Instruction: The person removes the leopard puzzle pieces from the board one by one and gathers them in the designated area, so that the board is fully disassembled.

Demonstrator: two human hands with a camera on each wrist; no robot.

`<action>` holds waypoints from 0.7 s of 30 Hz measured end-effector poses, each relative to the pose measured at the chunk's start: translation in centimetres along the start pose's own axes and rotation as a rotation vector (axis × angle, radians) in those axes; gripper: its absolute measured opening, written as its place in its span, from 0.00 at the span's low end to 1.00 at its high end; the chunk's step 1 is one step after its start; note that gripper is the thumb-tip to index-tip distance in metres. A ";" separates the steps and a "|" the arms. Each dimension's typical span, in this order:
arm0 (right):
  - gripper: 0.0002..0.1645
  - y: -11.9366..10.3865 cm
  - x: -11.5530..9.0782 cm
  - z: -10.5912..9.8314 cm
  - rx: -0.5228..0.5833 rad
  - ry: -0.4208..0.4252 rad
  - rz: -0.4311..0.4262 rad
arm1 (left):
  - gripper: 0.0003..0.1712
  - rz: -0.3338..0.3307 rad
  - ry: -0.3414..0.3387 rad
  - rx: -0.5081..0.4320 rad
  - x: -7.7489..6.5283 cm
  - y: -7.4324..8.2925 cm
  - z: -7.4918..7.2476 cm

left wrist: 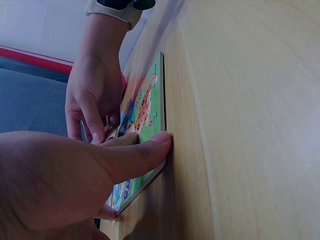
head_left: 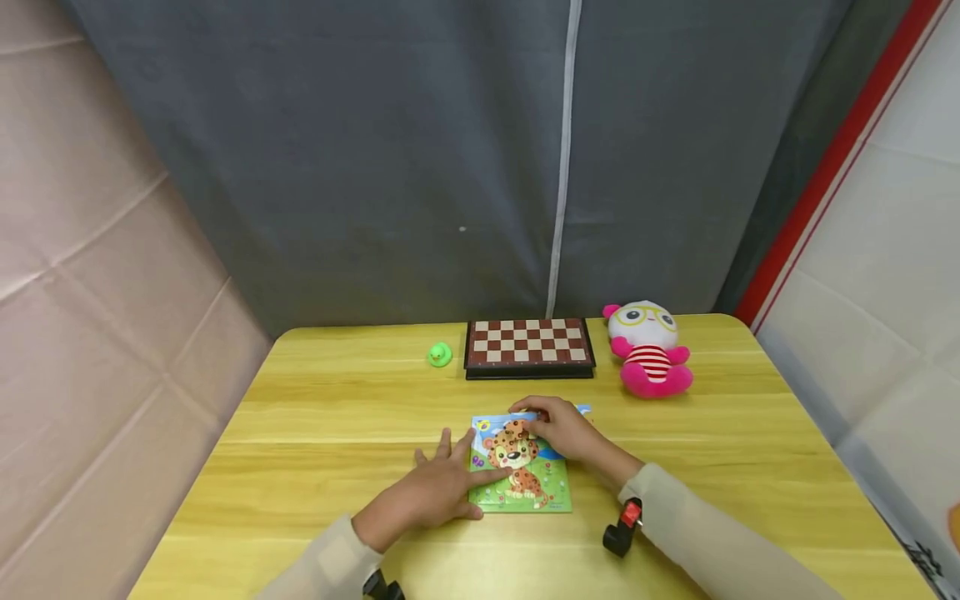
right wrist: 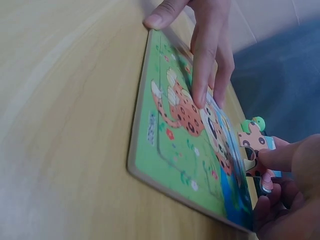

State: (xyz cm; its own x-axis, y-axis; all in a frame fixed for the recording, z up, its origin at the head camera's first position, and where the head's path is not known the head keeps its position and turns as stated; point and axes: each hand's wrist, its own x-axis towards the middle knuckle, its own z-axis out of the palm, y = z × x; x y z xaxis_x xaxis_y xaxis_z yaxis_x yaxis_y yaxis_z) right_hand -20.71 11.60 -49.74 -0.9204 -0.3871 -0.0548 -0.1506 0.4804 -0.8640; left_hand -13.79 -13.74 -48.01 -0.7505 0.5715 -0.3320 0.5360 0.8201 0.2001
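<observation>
A jigsaw puzzle board [head_left: 551, 496] with a spotted leopard cub on a green and blue scene lies flat on the wooden table. My left hand [head_left: 435, 487] spreads its fingers over the board's left side, one fingertip touching the picture near the leopard's body and the thumb at the front edge. At the board's far edge, my right hand [head_left: 564, 429] pinches a jigsaw piece [right wrist: 255, 140] between thumb and fingers. Orange with dark spots and a pale blue side, the piece is raised above the surface in the right wrist view. Fingers cover part of it.
Behind the board stands a folded chessboard case [head_left: 529, 371], with a small green rubber duck [head_left: 439, 355] to its left. A pink and white plush toy [head_left: 647, 350] sits at the right. Something light blue [head_left: 584, 409] shows just beyond my right hand. A grey curtain [head_left: 375, 167] hangs behind the table.
</observation>
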 end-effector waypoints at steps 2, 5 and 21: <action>0.16 0.2 -0.2 -0.2 0.011 0.006 0.008 | 0.39 0.001 0.000 0.000 0.0 0.0 0.0; 0.16 0.5 -0.5 -0.6 0.019 0.014 0.005 | 0.40 -0.003 -0.003 0.001 0.1 0.1 0.1; 0.15 2.0 -2.4 -3.4 0.001 0.113 0.016 | 0.39 -0.007 -0.005 -0.024 -0.1 0.4 -0.2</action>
State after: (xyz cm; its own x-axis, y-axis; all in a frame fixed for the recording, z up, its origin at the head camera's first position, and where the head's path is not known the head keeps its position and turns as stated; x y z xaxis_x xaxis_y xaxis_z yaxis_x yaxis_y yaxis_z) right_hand -20.06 16.17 -49.68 -0.9574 -0.2884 -0.0118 -0.1355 0.4851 -0.8639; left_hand -13.56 -13.50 -47.76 -0.7520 0.5659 -0.3381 0.5217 0.8244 0.2196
